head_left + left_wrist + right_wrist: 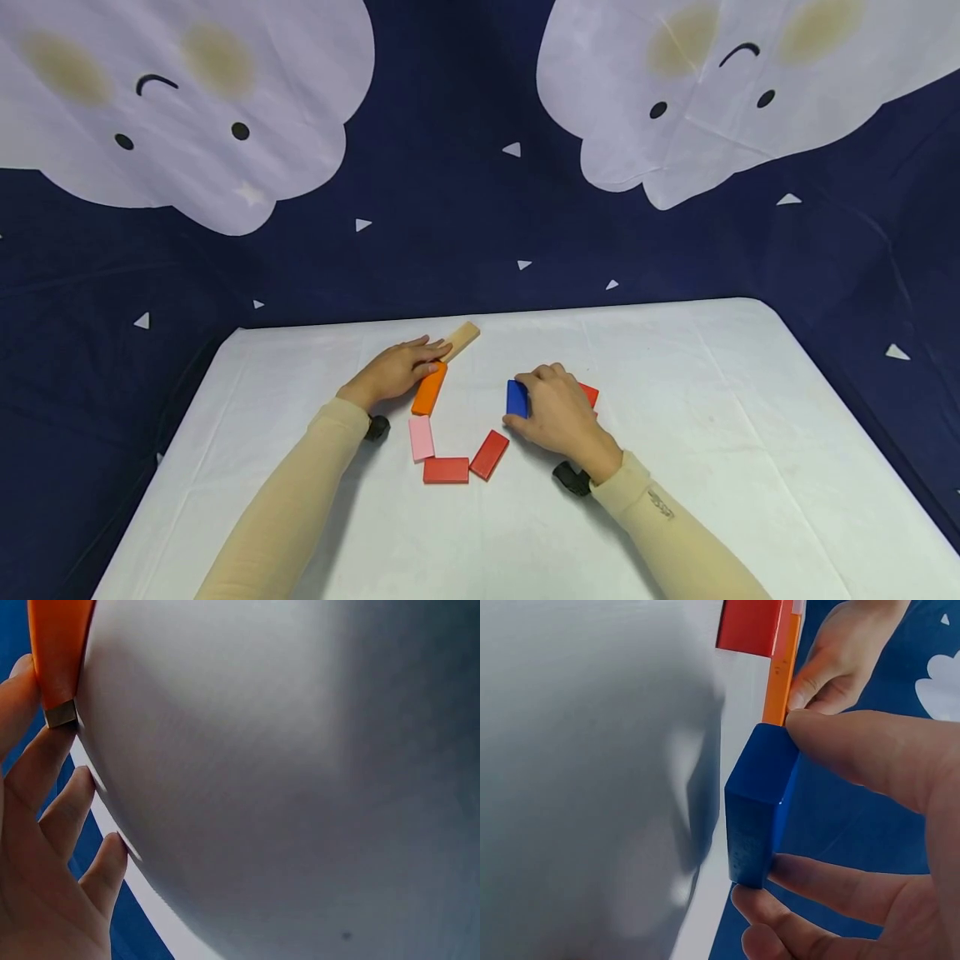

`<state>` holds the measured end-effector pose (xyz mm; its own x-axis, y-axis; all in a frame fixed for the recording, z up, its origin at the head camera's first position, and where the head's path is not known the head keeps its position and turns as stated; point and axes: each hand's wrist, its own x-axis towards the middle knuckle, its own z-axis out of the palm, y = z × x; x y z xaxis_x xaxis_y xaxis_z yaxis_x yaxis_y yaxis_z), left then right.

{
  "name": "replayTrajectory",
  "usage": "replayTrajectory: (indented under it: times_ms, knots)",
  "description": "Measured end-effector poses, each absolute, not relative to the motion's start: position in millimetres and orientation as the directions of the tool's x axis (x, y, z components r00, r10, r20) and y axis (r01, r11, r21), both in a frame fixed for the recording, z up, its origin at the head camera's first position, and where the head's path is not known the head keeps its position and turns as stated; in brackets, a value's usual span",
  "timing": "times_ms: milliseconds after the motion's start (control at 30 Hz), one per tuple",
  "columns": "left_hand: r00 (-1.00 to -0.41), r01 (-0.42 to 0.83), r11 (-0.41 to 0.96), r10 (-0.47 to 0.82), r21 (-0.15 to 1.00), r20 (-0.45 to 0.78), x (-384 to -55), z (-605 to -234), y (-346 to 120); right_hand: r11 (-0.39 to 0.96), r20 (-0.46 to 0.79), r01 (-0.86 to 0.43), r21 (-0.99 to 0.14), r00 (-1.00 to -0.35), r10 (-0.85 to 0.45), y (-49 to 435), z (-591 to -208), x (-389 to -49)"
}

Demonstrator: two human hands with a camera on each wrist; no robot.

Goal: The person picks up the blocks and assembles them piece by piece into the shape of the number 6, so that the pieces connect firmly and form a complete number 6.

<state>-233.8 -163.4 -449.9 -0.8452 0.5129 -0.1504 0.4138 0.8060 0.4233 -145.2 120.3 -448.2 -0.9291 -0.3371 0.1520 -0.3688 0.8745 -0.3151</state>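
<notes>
My right hand [558, 412] grips a blue block [517, 399] between thumb and fingertips. In the right wrist view the blue block [754, 799] shows its end, thumb on one side and fingers at the other. My left hand [397, 372] reaches over a plain wooden block [462, 337], fingers fairly straight at its near end. Its thumb is by the top of an orange block [429, 390]. Left wrist view: fingertips [64, 735] meet the wooden end beneath the orange block [58, 649].
Below the orange block, a pink block [422, 438], a red block [446, 470] and a tilted red block [490, 455] continue a curved row. More red [589, 393] shows partly hidden behind my right hand. A white cloth [720, 517] covers the table; a dark blue patterned cloth [450, 167] hangs behind.
</notes>
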Motion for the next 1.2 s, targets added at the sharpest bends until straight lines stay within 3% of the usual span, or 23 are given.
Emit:
replayTrajectory:
  times_ms: [1200]
  knots:
    - [-0.845, 0.419, 0.805, 0.515, 0.421, -0.143, -235.2, -452.7, -164.3, 0.861, 0.084, -0.4, -0.314, -0.915, -0.394, 110.6, -454.0, -149.2]
